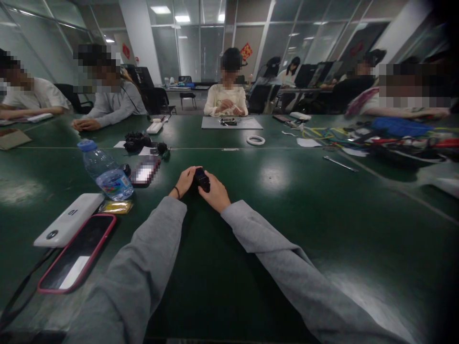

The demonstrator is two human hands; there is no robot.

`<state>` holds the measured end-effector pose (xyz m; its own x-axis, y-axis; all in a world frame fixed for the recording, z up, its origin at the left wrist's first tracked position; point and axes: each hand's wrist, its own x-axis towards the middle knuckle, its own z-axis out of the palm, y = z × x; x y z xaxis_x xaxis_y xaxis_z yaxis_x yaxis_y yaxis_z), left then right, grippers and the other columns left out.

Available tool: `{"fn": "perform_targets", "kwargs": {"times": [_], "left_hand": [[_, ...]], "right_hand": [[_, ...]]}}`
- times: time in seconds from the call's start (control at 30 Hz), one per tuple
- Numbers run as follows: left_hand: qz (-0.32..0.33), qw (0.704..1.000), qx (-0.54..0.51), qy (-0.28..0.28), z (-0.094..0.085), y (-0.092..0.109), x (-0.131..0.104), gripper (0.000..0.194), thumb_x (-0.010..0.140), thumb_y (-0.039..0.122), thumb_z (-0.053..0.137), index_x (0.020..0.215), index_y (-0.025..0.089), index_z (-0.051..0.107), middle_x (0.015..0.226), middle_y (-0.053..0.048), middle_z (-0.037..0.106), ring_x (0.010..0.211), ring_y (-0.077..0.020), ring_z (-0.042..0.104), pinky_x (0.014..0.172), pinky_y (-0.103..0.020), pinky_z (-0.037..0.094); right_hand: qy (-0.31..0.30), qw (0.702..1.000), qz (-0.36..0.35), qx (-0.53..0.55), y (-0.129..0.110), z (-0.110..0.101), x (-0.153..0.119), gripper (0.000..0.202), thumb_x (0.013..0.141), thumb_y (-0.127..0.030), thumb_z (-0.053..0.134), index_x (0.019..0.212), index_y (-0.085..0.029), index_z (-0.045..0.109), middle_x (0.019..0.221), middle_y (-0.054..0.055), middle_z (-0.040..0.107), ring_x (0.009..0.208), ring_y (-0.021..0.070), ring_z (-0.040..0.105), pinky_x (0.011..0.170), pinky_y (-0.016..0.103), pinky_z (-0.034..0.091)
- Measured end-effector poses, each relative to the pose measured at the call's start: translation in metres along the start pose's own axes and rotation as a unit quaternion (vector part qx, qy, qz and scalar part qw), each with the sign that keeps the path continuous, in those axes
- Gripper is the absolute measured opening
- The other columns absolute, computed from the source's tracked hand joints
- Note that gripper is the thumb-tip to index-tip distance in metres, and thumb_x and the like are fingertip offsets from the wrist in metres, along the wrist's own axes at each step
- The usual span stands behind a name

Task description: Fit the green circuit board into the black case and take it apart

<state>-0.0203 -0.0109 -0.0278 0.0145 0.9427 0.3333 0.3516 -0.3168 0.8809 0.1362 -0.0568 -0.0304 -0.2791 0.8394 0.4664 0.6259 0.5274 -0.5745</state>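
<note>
A small black object [202,179] with a rounded body sits between my two hands, just above or on the green table; its exact kind is too small to make out. My left hand [186,179], with a dark band at the wrist, closes on its left side. From the right, my right hand [216,192] wraps it with thumb and fingers. The undersides of the fingers are hidden. Both forearms are in grey sleeves and reach forward over the table.
On the left are a water bottle [111,174], a white power bank [70,220], a red-edged phone [77,255] and a yellow packet [116,207]. Ahead lies a white tape roll [256,140]. A wrench [340,164] and tangled cables [330,136] lie right. Several people sit around.
</note>
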Motion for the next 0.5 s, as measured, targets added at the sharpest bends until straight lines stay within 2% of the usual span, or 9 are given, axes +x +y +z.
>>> {"fn": "perform_targets", "kwargs": {"times": [0.17, 0.5], "left_hand": [[-0.002, 1.000, -0.019, 0.010, 0.0022, -0.0027, -0.0003, 0.042, 0.090, 0.040, 0.037, 0.107, 0.014, 0.065, 0.111, -0.008, 0.066, 0.105, -0.0180, 0.058, 0.098, -0.031, 0.040], [-0.015, 0.998, -0.057, -0.007, 0.0030, -0.0064, -0.0006, 0.045, 0.090, 0.046, 0.035, 0.111, 0.015, 0.061, 0.114, -0.009, 0.063, 0.108, -0.0178, 0.056, 0.099, -0.031, 0.039]], "right_hand": [[-0.002, 1.000, 0.016, -0.018, -0.0044, -0.0053, -0.0009, 0.061, 0.081, -0.033, 0.060, 0.137, -0.018, 0.039, 0.123, 0.010, 0.055, 0.111, 0.0258, 0.055, 0.096, 0.042, 0.046], [0.005, 1.000, 0.005, -0.012, -0.0059, -0.0069, -0.0021, 0.059, 0.082, -0.032, 0.058, 0.135, -0.018, 0.038, 0.126, 0.009, 0.053, 0.112, 0.0237, 0.053, 0.095, 0.040, 0.046]]}}
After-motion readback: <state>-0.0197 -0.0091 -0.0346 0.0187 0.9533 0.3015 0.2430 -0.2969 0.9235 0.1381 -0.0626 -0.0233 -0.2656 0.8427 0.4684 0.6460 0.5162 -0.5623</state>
